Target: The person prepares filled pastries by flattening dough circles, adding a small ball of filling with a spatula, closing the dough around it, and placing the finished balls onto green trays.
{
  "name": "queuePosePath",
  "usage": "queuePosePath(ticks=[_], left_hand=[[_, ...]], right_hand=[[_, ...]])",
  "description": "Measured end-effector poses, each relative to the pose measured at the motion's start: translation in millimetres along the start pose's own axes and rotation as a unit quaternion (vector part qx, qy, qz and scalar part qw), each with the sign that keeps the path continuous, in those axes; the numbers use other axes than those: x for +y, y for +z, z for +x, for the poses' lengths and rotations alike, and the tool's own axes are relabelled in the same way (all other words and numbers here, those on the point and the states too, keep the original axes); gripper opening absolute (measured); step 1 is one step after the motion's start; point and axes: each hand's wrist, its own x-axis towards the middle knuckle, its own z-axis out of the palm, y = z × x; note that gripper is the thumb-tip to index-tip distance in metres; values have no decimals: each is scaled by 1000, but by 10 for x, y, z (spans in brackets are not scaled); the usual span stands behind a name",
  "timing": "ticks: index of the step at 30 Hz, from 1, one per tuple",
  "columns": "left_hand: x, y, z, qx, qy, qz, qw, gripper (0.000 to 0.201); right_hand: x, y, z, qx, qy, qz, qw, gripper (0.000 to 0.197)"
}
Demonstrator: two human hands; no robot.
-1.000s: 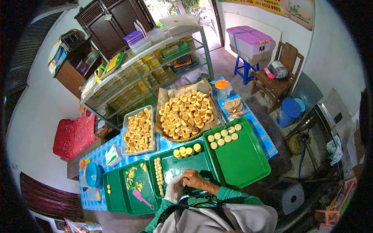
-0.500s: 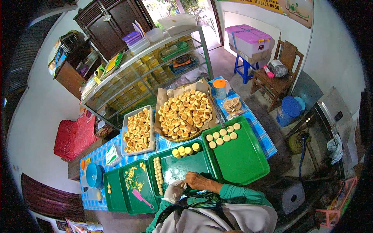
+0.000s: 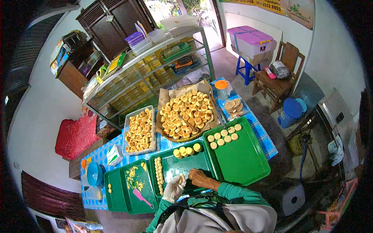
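My left hand [image 3: 174,189], in a white glove, is over the near edge of the middle green tray [image 3: 208,165]. Its fingers are closed, and a small pale bit, perhaps dough, shows at the tips. Just to its right is my bare right hand [image 3: 202,180], fingers curled inward; what they may hold is hidden. A small gap separates the hands. Along this tray's left side runs a double row of small pale dough balls [image 3: 159,174]. Short stacks of yellow dough rounds [image 3: 188,150] stand near its far edge.
Flat dough rounds [image 3: 224,132] lie on the right green tray [image 3: 248,167]. A left tray holds yellow crumbs [image 3: 134,176] and a pink spatula [image 3: 142,198]. Beyond are a basket of baked buns [image 3: 186,112], a plastic tub [image 3: 126,145] of more buns, and an orange-lidded jar [image 3: 222,90].
My hands have drawn slightly apart, the right one moving right. My left hand has turned so its fingertips point up. The whole view has shifted a little.
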Motion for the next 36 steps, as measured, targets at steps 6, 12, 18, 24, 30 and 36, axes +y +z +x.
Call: queuePosePath(ticks=[6,12,18,24,30,36], left_hand=[[237,164,-36,-44,66,20,997,20],[321,407,-151,-96,100,29,990,27],[377,303,-171,-122,86,45,988,27],[480,61,-174,-90,87,164,979,27],[532,110,-335,-70,120,107,984,29],[631,-50,-257,-75,98,131,984,51]], right_hand=[[32,-8,119,18,44,20,999,6],[-466,-512,487,121,162,418,886,31],[-575,-378,576,60,221,570,789,37],[-550,-147,619,71,231,615,751,28],[-760,-186,680,46,239,556,795,24],[-672,-56,738,25,183,490,852,28]])
